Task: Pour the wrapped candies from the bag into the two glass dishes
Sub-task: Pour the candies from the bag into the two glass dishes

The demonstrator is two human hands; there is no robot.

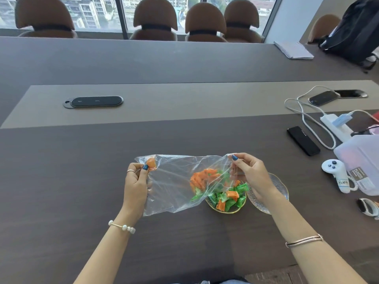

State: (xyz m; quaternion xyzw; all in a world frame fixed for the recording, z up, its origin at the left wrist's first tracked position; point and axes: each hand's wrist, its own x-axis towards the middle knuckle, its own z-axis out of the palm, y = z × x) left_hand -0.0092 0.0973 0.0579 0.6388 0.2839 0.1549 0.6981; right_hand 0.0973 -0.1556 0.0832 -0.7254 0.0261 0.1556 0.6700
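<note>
Head view, nearest us: our two forearms reached in over the table [61,181], a bracelet on each wrist.
Left hand [136,181]: pinched narrow on one end of the bag [174,181], one orange candy [151,162] trapped by the fingers.
Right hand [249,175]: pinched shut on the other end, above the dishes.
Bag: clear, thin, limp film; we judged it light, slippery, best held at the corners.
Candies [202,178]: a small orange and green bunch sagged toward the right end.
Near dish [225,201]: heaped with candies, under the bag's right end.
Second dish [281,189]: just beside it, partly hidden by our right hand, looked empty; glass, we judged fragile.
</note>
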